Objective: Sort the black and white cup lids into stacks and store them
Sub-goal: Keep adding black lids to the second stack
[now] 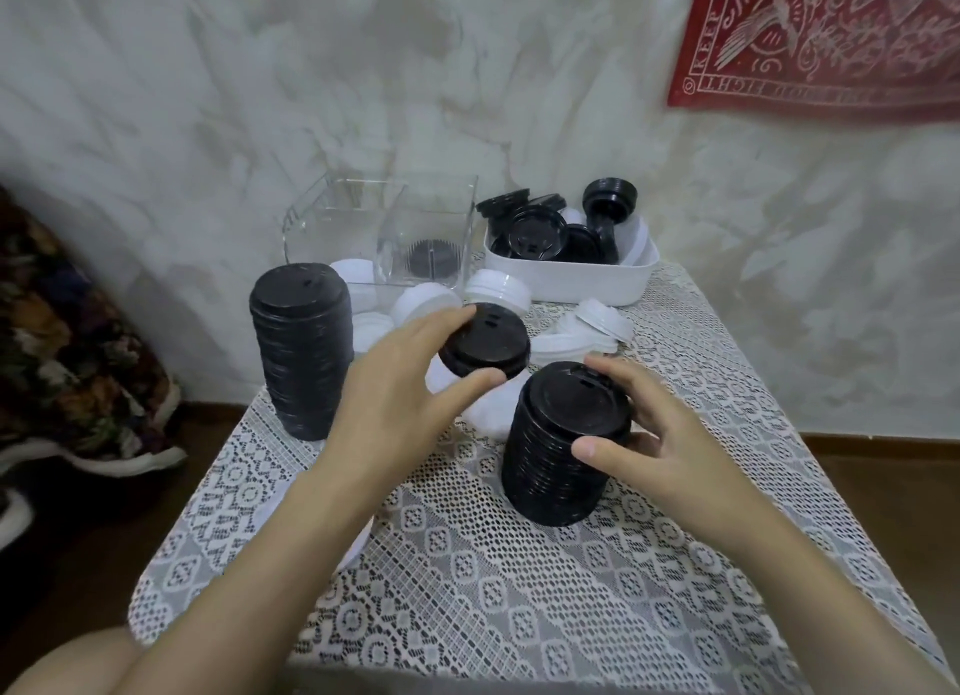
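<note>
Fingers of the left hand (pixel 400 382) pinch a black lid (pixel 485 342) above the bench (pixel 519 590); the right hand (pixel 654 434) grips the near black stack (pixel 561 455).

"KEEP" on the red wall hanging (pixel 831 34); rest illegible.

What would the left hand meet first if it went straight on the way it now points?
Probably the white lid just beyond the black lid that the left hand pinches, and behind it the white bin; depth is unclear, so it might pass above.
</note>
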The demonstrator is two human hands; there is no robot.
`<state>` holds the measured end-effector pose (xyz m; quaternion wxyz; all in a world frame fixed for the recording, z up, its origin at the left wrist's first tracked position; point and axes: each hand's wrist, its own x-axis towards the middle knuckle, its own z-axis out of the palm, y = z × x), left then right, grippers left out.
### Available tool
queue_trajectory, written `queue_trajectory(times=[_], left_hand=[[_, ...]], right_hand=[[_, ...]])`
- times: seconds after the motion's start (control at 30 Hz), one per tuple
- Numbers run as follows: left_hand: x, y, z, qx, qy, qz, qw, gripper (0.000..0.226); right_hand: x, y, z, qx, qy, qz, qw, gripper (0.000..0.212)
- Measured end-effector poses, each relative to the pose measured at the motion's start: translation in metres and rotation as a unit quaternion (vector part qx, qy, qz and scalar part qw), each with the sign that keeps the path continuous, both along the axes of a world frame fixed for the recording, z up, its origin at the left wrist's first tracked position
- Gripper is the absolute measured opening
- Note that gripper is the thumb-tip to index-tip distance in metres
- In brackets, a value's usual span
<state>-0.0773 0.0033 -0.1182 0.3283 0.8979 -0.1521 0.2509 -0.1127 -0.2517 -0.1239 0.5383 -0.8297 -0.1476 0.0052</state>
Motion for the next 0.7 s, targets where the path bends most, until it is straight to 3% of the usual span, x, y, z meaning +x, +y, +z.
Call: queue_trajectory(times=[0.13,0.23,0.4,0.7], left_hand=[[-0.008,0.011,0.036,-0.026,-0.118,0.028,0.992,0.064],[-0.006,0.032,0.058,-0.018,-0.141,0.077,0.987,0.063],[0.0,0.074,0.063,-0.042,-0.072,0.138,0.987,0.054],[0.009,0.11,0.037,-0.13,-0.025,0.14,0.981,0.043]], right_hand=[[0.0,0.0,0.001,0.004,0.004,0.001,1.0,0.058],[-0.001,0.001,0.0,0.017,0.009,-0.003,1.0,0.057],[-0.002,0.001,0.0,0.016,0.011,-0.013,1.0,0.084],[-0.004,0.006,0.005,0.035,0.024,-0.014,0.999,0.105]])
